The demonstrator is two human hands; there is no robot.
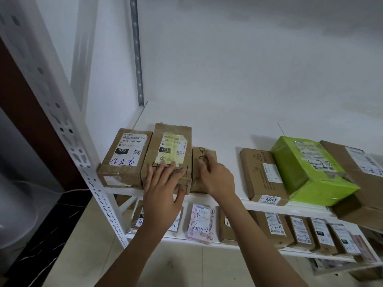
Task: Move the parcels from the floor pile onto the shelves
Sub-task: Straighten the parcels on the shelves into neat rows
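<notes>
Two hands at the upper shelf [207, 125] of a white rack. The left hand [163, 189] is laid flat on the near end of the parcel marked 231 [170, 146], with fingers spread on its top and the thumb against its front face; nothing is clasped. The right hand [217, 177] is set over the small brown parcel [195, 172], which lies on the shelf just right of, and apparently touching, the 231 parcel. Its fingers are bent over the parcel's top face, but the thumb is hidden, so it cannot be told whether the parcel is clasped or only pressed. The small parcel is judged light and stiff, being taped cardboard, with the tape perhaps slippery. It is best held across its narrow width, between thumb and fingers. Most of its length extends beyond the fingertips toward the wall. Further parcels, including a green parcel [306, 168], are seen to the right.
</notes>
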